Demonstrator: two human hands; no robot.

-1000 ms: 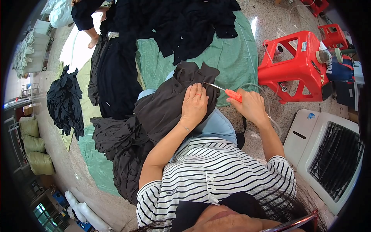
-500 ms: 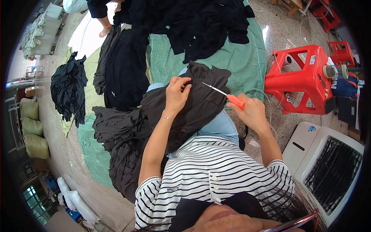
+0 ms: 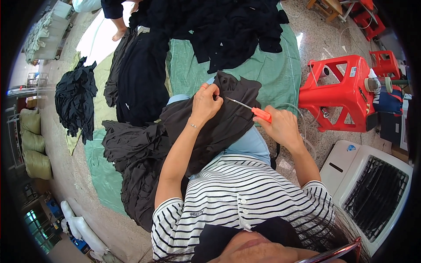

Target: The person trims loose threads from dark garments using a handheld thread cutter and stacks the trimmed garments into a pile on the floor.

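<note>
A dark grey garment (image 3: 232, 114) lies bunched across my lap. My left hand (image 3: 207, 103) is closed at its upper edge, thumb and fingers pinching the cloth; the fingertips are partly hidden. My right hand (image 3: 280, 126) grips an orange-handled tool (image 3: 262, 114) with a slim, pointed metal end, whose exact kind I cannot make out. Its tip points left over the garment, just short of my left fingers. More dark grey cloth (image 3: 136, 144) spills from my lap to the left.
Black garments (image 3: 210, 26) cover the green sheet (image 3: 188, 57) ahead. A dark pile (image 3: 76, 98) lies farther left. At right stand a red stool (image 3: 337, 94) holding small items and a white air cooler (image 3: 368, 188). Another person's bare foot (image 3: 117, 35) shows at the far left.
My left hand has shifted slightly right, its fingers now curled more tightly. The orange-handled tool has moved a little left and down, bringing its tip nearer the left fingers.
</note>
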